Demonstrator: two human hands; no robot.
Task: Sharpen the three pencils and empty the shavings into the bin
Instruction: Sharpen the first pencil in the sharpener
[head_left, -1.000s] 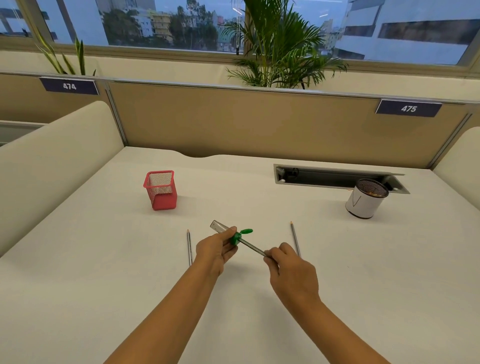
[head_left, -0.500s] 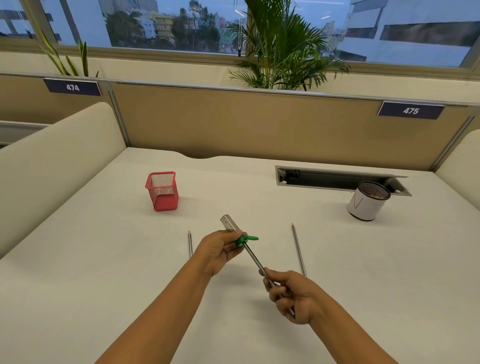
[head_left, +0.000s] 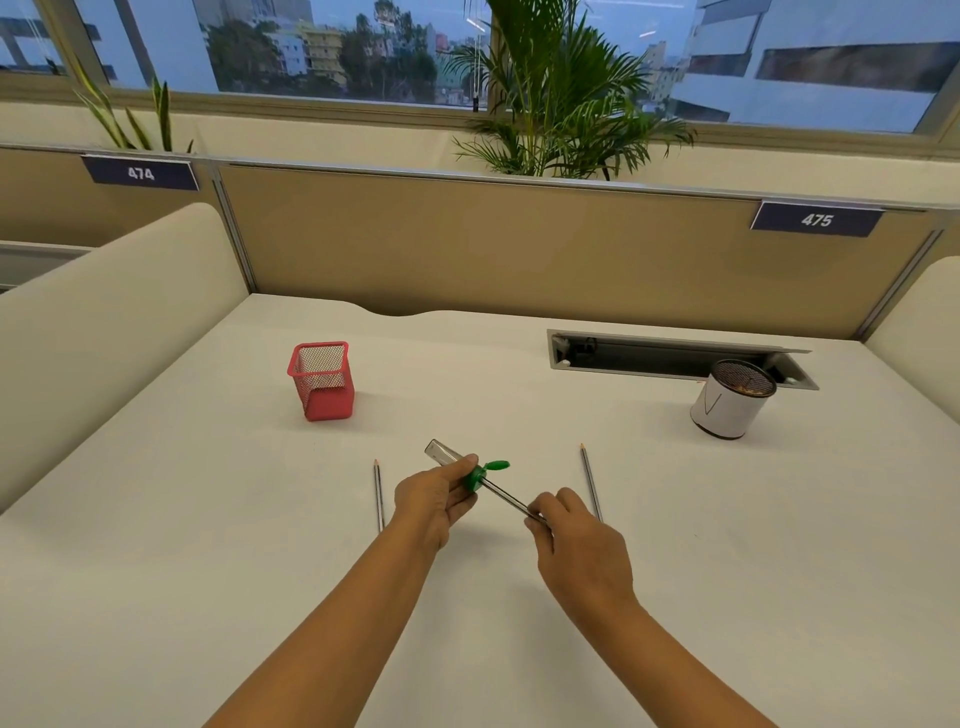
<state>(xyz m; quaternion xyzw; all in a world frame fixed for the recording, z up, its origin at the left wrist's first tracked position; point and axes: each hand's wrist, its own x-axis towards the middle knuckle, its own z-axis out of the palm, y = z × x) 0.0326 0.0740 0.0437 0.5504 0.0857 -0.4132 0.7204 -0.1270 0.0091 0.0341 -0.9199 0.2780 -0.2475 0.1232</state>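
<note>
My left hand (head_left: 434, 501) grips a sharpener (head_left: 475, 475) with a clear tube body and a green cap. A grey pencil (head_left: 506, 498) runs from the green end down to my right hand (head_left: 574, 540), which pinches its rear part. Both hands hover just above the white desk (head_left: 208, 519). A second pencil (head_left: 379, 493) lies on the desk left of my left hand. The third pencil (head_left: 591, 480) lies on the desk just right of my right hand. A white cylindrical bin (head_left: 730, 400) with a dark mesh rim stands at the far right.
A red mesh pencil cup (head_left: 322, 382) stands at the back left of the desk. An open cable tray (head_left: 670, 358) is set into the desk behind the bin. Beige partitions close the back and both sides.
My right hand has turned back over and moved up along the pencil toward the sharpener. The sharpener's clear end has swung left.
</note>
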